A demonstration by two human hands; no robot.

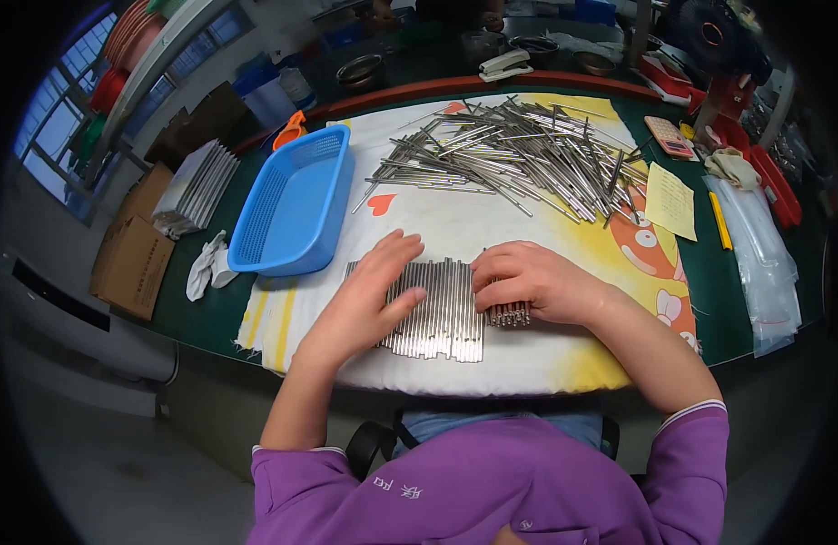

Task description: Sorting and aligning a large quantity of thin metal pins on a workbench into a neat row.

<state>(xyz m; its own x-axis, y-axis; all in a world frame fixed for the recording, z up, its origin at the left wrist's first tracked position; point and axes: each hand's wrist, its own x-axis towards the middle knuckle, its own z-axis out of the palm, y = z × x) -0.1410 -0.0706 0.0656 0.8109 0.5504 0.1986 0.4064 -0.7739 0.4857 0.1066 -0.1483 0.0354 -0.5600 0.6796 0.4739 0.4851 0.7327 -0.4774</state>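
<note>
A row of thin metal rods (442,313) lies side by side on the cloth in front of me, their ends slightly uneven. My left hand (369,295) rests over the left part of this row, fingers stretched and thumb apart. Just right of the row, my right hand (532,282) is wrapped round a bundle of metal rods (510,315); the bundle's near ends show below my fingers. Farther back, a large loose pile of metal rods (528,150) lies crisscrossed on the cloth.
A blue plastic basket (333,218) stands at the left, with an orange tool (291,130) behind it. To the right lie a yellow paper note (670,202), a yellow cutter (720,221), clear plastic bags (762,272) and a calculator (669,138). Cardboard boxes (133,245) sit far left.
</note>
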